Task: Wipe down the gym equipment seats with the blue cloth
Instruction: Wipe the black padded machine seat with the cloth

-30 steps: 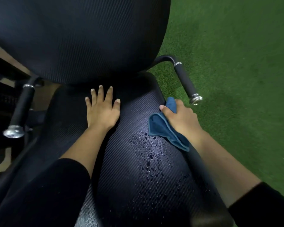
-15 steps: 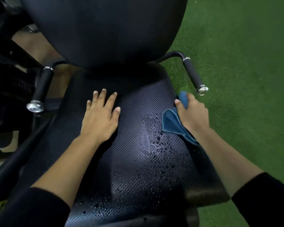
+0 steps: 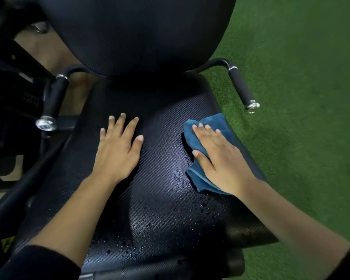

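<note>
Now the right hand (image 3: 220, 158) lies flat, fingers straight and close together, pressing the folded blue microfibre cloth (image 3: 220, 121) onto the right rear part of the black textured padded seat (image 3: 164, 138). The left hand (image 3: 117, 150) rests spread on the seat's rear middle. Water droplets (image 3: 150, 225) bead toward the seat's front; overlapping strokes under even palm pressure should clear them best.
</note>
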{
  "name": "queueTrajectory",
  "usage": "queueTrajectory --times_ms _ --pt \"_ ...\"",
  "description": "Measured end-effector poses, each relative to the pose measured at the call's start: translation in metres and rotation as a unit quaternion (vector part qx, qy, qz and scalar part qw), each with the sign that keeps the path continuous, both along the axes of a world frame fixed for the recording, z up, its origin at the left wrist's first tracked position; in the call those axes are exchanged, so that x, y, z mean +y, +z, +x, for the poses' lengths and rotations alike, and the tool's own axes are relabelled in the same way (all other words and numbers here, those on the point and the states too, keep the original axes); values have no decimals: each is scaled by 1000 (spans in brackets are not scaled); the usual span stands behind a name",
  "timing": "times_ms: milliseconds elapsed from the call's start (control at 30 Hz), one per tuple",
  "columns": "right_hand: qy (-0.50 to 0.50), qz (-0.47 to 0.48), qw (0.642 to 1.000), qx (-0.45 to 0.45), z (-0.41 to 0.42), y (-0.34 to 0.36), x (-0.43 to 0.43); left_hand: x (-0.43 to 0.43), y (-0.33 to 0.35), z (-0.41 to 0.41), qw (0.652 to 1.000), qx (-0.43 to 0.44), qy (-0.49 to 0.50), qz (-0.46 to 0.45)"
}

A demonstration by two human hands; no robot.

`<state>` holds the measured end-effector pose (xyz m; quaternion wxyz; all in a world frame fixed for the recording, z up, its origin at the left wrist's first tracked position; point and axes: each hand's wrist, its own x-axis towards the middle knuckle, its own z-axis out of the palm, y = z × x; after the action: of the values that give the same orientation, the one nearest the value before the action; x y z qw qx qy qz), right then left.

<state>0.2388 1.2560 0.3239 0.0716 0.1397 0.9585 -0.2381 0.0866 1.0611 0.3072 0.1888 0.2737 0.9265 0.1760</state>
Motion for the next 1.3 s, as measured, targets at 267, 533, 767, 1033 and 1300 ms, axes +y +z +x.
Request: queueTrajectory --times_ms 267,533,767,1033,1300 --pt "-11 106 993 -54 -42 -20 5 -8 -2 -10 1000 -3 10 -13" --pt "30 80 995 -55 -14 -1 -33 -8 0 -14 1000 -2 7 -5" --pt "1 98 993 -67 -65 -19 -27 -13 -1 -19 1000 -1 8 -29" --pt "-54 98 992 -62 -18 -6 -34 9 3 -2 999 7 -27 -25" --pt "-63 91 991 -80 -74 -20 -20 21 -2 -7 999 8 -23 -24"
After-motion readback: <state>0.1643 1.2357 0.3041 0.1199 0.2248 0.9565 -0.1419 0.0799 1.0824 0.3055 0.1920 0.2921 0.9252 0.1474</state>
